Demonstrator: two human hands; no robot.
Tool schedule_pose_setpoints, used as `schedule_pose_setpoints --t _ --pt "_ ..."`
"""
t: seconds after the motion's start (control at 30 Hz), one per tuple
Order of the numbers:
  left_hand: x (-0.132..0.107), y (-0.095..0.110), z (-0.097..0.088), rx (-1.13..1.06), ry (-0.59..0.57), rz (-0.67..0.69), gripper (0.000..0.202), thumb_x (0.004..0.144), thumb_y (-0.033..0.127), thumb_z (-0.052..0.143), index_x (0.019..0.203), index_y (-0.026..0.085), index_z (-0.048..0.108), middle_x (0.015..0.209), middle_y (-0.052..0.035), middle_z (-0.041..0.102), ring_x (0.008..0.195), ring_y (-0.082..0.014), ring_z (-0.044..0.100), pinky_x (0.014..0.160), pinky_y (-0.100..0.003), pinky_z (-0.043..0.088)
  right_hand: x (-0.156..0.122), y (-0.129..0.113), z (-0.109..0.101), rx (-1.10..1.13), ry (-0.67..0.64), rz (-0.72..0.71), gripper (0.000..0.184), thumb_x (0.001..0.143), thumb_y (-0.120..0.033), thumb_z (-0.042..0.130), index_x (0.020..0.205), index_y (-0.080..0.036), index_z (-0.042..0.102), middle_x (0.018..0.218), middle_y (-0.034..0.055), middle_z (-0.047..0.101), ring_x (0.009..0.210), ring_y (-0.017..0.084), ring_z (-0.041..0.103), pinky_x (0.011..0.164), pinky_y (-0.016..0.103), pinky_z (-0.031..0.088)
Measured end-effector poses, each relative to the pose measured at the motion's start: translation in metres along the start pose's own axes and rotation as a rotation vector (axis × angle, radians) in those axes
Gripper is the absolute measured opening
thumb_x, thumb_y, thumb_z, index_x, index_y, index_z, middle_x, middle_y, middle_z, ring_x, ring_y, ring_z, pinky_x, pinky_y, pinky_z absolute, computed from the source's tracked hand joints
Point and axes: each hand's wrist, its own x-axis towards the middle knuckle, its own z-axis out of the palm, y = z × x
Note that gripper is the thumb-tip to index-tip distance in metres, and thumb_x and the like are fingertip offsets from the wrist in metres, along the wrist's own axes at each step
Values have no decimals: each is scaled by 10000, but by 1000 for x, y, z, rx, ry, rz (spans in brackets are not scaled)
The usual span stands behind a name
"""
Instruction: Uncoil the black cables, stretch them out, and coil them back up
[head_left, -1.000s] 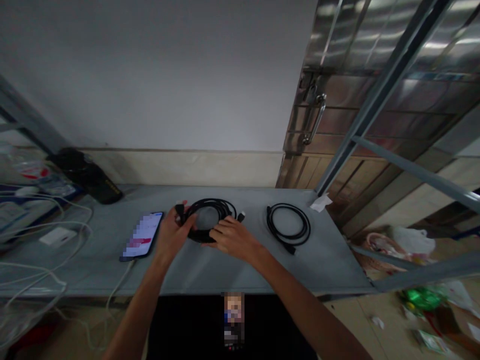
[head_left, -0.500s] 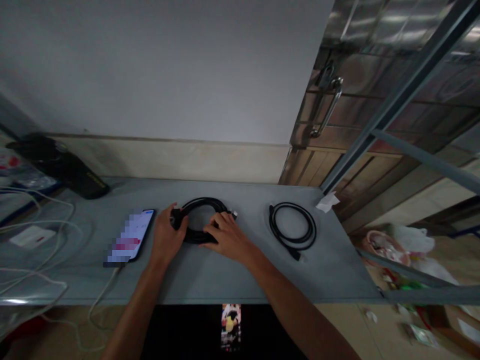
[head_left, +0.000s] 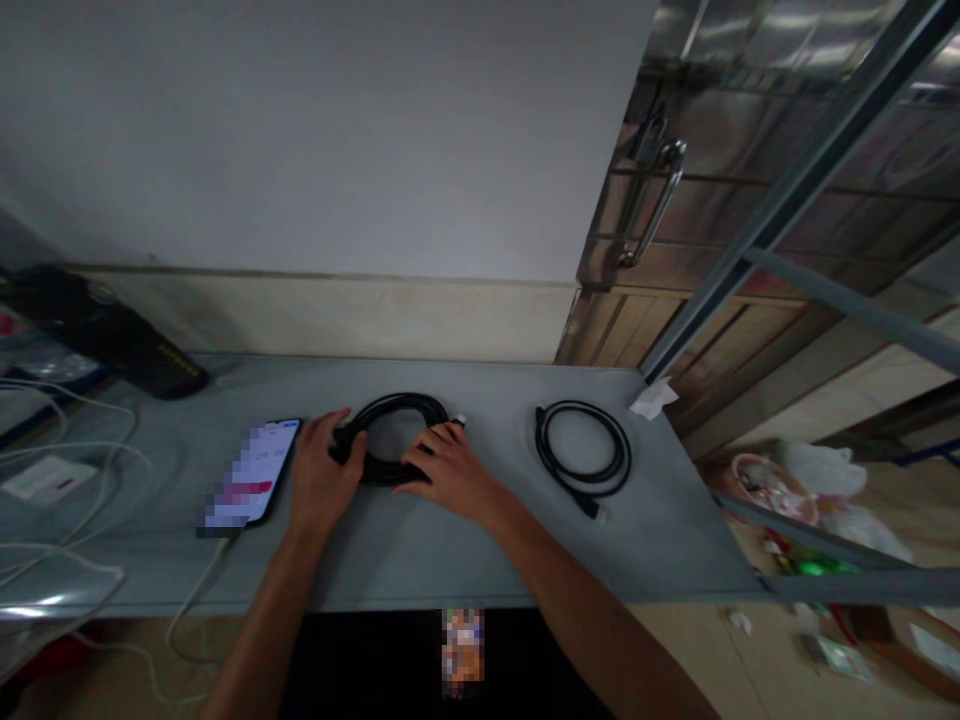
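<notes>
A coiled black cable [head_left: 405,402] lies on the grey tabletop [head_left: 420,560] with both my hands on it. At the coil's left side, my left hand [head_left: 326,465] is closed around the black connector end, thumb on its inner side. My right hand [head_left: 446,465] grips the lower right part of the loop, fingers curled over it. A light-coloured plug tip shows just above the right knuckles. Farther right, a second coiled black cable [head_left: 626,450] rests by itself, its connector pointing toward the front edge.
A phone [head_left: 259,470] with a lit screen and a white charging cord lies left of my hands. Beyond it are a black bottle [head_left: 112,335], white cords and a white box [head_left: 51,480]. Crumpled paper [head_left: 654,398] sits by the metal frame post [head_left: 697,300] at right.
The camera view has shifted slightly. Both hands stay on the coil, the left one now wrapped a little more over the connector end. The second cable has not moved.
</notes>
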Motion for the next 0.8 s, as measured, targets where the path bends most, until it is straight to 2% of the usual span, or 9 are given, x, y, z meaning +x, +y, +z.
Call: schedule_pose_setpoints --t 0.1,0.2,0.33,0.4,0.5,0.63,0.8 --pt "-3 10 -2 -28 19 116 362 1027 440 629 1305 241 752 1412 -160 724 1405 -381 627 1296 -558 415 0 0 1 -8 6 8 493 1038 -652 716 1255 -212 760 1250 77 742 1251 264 614 1189 439 398" --pt "-11 19 1 -93 -113 188 272 1039 448 634 1185 286 795 1258 -114 802 1252 -354 714 1256 -538 452 0 0 2 -31 9 42 434 1098 -610 672 1211 -201 764 1277 92 736 1276 274 607 1193 464 401" --pt "-26 25 7 -97 -246 247 196 1021 427 685 1073 307 831 1109 -81 858 1134 -346 759 1324 -584 338 0 1 0 -89 -25 51 347 1097 -488 742 1252 -178 734 1292 105 724 1272 289 599 1145 472 437" --pt "-33 23 7 -87 -265 273 209 1009 442 727 1117 302 839 1139 -89 861 1154 -352 759 1329 -583 328 0 1 -1 -99 -38 50 336 1070 -443 792 1241 -163 718 1286 111 722 1274 301 596 1145 486 437" --pt "-40 18 6 -57 -281 365 291 1013 461 758 1226 273 821 1189 -105 856 1165 -358 753 1247 -561 430 0 0 -3 -103 -43 55 300 1084 -432 772 1198 -163 701 1258 114 728 1278 310 595 1163 507 419" --pt "-41 12 5 33 -261 523 255 1103 340 665 1300 222 777 1153 -102 843 1075 -311 757 1102 -509 518 0 -1 -5 -73 -40 56 315 1110 -492 722 1176 -188 675 1236 110 733 1283 296 605 1185 511 397" --pt "-40 16 4 85 -206 594 237 1120 243 618 1312 184 742 1128 -110 821 1059 -306 754 1051 -499 528 0 -3 -6 -19 -40 69 348 1064 -472 798 1204 -178 673 1266 108 741 1310 293 606 1216 506 370"
